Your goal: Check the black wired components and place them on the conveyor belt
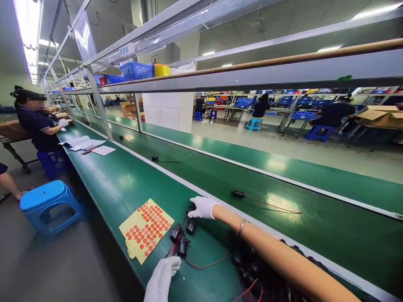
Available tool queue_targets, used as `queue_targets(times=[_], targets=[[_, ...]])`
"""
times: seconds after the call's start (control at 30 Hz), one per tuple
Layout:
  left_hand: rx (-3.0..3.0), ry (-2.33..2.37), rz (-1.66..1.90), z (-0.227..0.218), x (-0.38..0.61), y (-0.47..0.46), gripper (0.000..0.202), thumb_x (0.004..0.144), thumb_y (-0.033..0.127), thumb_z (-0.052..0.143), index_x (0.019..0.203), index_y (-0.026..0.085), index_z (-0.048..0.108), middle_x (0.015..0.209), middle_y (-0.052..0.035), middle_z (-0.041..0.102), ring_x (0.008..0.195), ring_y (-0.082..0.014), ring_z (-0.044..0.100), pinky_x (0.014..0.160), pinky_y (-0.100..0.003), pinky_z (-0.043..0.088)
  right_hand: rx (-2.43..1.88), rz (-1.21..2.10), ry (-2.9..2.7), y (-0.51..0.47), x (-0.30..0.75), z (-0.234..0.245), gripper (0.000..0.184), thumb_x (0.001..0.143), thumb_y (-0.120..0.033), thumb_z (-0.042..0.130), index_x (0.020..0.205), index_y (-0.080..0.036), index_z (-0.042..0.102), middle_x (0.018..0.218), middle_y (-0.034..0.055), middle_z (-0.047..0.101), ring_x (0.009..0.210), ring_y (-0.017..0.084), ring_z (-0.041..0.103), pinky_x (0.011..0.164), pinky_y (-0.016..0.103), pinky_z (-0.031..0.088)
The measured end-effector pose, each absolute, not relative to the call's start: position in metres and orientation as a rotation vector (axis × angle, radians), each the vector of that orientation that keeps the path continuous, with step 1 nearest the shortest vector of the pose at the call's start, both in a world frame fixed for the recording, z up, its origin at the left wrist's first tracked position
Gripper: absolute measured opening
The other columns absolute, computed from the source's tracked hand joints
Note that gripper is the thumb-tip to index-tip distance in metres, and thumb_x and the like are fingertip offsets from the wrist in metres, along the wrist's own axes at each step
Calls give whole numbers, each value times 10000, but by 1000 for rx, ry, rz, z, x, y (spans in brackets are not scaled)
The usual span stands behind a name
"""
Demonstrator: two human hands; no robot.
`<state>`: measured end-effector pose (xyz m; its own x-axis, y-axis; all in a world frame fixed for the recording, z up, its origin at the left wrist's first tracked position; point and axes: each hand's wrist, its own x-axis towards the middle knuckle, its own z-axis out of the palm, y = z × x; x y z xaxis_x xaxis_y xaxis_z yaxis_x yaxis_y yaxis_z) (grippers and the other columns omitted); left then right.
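Observation:
My right hand (pixel 203 208), in a white glove, reaches across the bench with thumb and fingers around a small black pump (pixel 190 208), which the hand partly covers. Just below it several more black pumps (pixel 181 245) with red and dark wires lie on the green bench top. Near the bench's front edge is my left hand (pixel 162 277), also gloved, its fingers together and loosely stretched out; nothing shows in it. A yellow sheet of round red stickers (pixel 150 230) lies left of the pumps.
A dark heap of pumps and wires (pixel 252 268) lies under my right forearm. Beyond a pale rail, single pumps (pixel 237 193) rest on a green conveyor belt (pixel 201 167). Papers (pixel 85 143), a blue stool (pixel 47 197) and a seated co-worker (pixel 34 121) are at left.

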<state>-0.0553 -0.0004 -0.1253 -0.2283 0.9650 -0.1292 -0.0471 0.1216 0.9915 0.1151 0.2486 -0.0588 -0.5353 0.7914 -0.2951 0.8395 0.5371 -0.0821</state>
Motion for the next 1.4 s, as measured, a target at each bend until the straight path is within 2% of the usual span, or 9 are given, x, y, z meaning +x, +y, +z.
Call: queue_targets(times=[0.3, 0.5, 0.67, 0.73, 0.83, 0.93, 1.03, 1.13, 1.4], targets=[[969, 1457, 1417, -108, -83, 15, 474, 868, 628, 562, 976, 214, 765, 1004, -97, 792, 1007, -313, 730, 989, -483, 552, 1372, -119, 2591, 188, 71, -37, 370, 981, -435, 620, 1245, -175, 622, 1252, 95, 651, 1114, 260, 640, 960, 493, 529], [977, 1422, 1473, -94, -85, 15, 485, 868, 612, 562, 1012, 183, 737, 1107, -121, 756, 1096, -307, 677, 1078, -485, 479, 1230, -154, 2575, 146, 31, -33, 297, 955, -424, 664, 1057, -145, 681, 1072, 64, 708, 949, 212, 686, 866, 427, 566], [902, 1297, 1472, -72, -91, 22, 516, 814, 634, 642, 1043, 178, 720, 1178, -138, 723, 1143, -323, 639, 1114, -517, 414, 1195, -141, 2850, 132, 52, 12, 317, 912, -445, 670, 1065, -167, 676, 1030, 60, 692, 954, 226, 644, 849, 401, 516], [854, 1148, 1410, -61, -82, 22, 548, 781, 664, 674, 1037, 182, 730, 1103, -128, 745, 1062, -313, 672, 1043, -507, 477, 1144, -152, 2984, 116, 68, 35, 361, 843, -440, 703, 1097, -186, 681, 1020, 70, 694, 961, 247, 625, 832, 371, 484], [752, 895, 1280, -42, -54, 15, 564, 775, 712, 663, 947, 182, 750, 880, -95, 743, 797, -246, 690, 781, -424, 572, 1048, -206, 3087, 86, 93, 62, 427, 733, -431, 769, 1090, -203, 713, 987, 84, 717, 928, 275, 633, 812, 354, 469], [629, 705, 1167, -26, -21, 3, 595, 701, 740, 727, 857, 165, 730, 720, -30, 672, 615, -147, 618, 591, -299, 511, 1035, -286, 3101, 62, 121, 73, 575, 707, -445, 809, 1205, -179, 702, 1038, 117, 734, 940, 305, 656, 833, 384, 502], [343, 485, 1050, -13, 5, -11, 567, 629, 636, 856, 840, 133, 700, 660, 18, 646, 586, -94, 621, 573, -214, 467, 1139, -501, 3183, 47, 156, 69, 696, 795, -474, 758, 1381, -135, 592, 1229, 175, 699, 1082, 324, 660, 919, 419, 530], [50, 255, 922, -1, 21, -20, 491, 661, 505, 897, 866, 112, 686, 729, -9, 708, 620, -99, 674, 601, -198, 472, 1360, -696, 3258, 37, 192, 54, 630, 939, -536, 576, 1427, -141, 538, 1354, 191, 640, 1194, 305, 638, 984, 438, 535], [294, 290, 943, 9, 39, -29, 540, 733, 556, 825, 963, 77, 724, 826, -63, 737, 635, -94, 642, 636, -213, 465, 1636, -714, 3288, 4, 242, 20, 594, 968, -658, 439, 1313, -224, 650, 1233, 152, 719, 1104, 306, 695, 929, 476, 589]])
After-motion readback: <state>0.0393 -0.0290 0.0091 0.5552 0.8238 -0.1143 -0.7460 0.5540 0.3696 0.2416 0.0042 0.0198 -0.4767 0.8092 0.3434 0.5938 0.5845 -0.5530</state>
